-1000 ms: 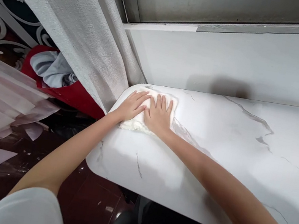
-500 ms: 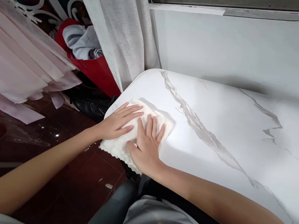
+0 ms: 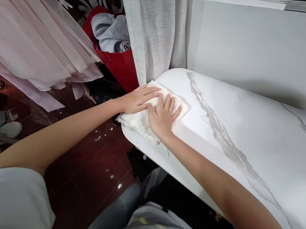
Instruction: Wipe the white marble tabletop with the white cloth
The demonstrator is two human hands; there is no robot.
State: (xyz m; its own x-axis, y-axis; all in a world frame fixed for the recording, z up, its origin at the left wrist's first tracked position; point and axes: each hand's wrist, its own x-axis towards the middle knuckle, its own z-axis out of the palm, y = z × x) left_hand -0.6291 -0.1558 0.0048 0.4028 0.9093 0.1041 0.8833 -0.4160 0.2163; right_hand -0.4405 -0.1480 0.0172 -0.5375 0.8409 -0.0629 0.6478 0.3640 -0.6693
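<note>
Cloth now nearer curtain | flat under left hand, right hand

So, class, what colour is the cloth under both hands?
The cloth is white, seen best in the head view.

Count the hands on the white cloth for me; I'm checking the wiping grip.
2: left hand flat on the white cloth, toward its left; right hand flat beside it.
</note>
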